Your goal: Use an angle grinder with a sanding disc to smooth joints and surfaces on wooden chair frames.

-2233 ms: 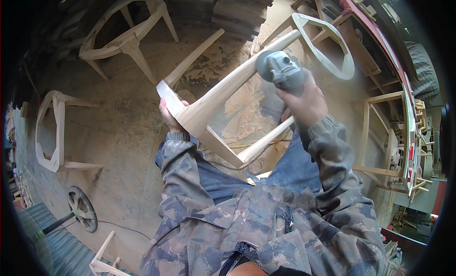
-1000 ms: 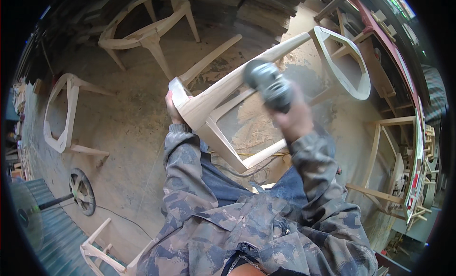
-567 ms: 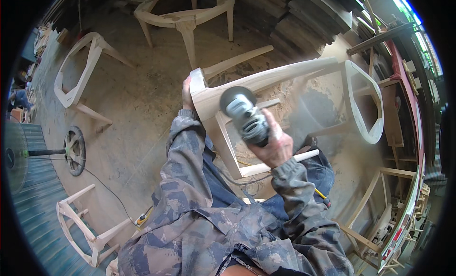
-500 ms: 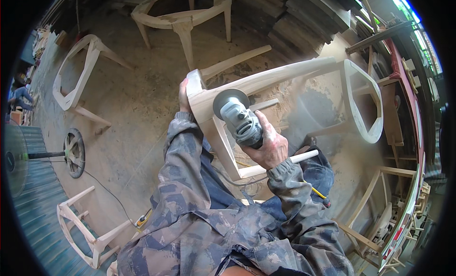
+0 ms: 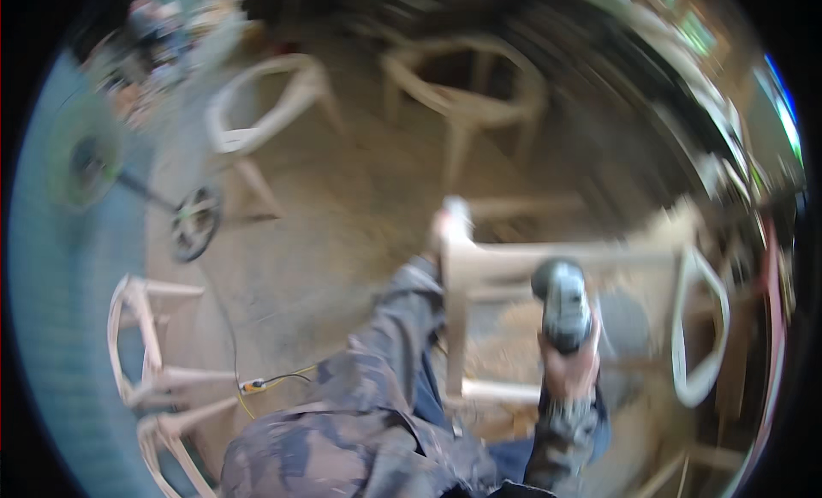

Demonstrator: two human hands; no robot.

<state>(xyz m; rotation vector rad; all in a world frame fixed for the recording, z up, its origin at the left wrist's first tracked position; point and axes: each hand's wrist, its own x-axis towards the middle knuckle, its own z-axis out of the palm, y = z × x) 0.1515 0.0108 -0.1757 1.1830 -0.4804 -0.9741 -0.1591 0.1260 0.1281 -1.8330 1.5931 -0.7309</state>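
Note:
A pale wooden chair frame (image 5: 497, 260) stands in front of me, blurred by motion. At its upper left corner is my left hand (image 5: 440, 232), closed on the wood, though its fingers are smeared. My right hand (image 5: 571, 369) is wrapped round the body of an angle grinder (image 5: 567, 314) with a grey body and a round disc at its far end. The disc lies over the frame's long top rail; whether it touches the wood I cannot tell. Both my sleeves are camouflage-patterned.
Other wooden chair frames stand around: one at far left (image 5: 229, 140), one at far middle (image 5: 469, 113), one at right (image 5: 681, 361), several at near left (image 5: 141, 382). A pedestal fan (image 5: 90, 160) and a cord connector (image 5: 253, 385) are at left.
The whole view has swung, so the scene sits further right and is blurred. The grinder has moved rightward along the rail, away from the corner that my left hand holds.

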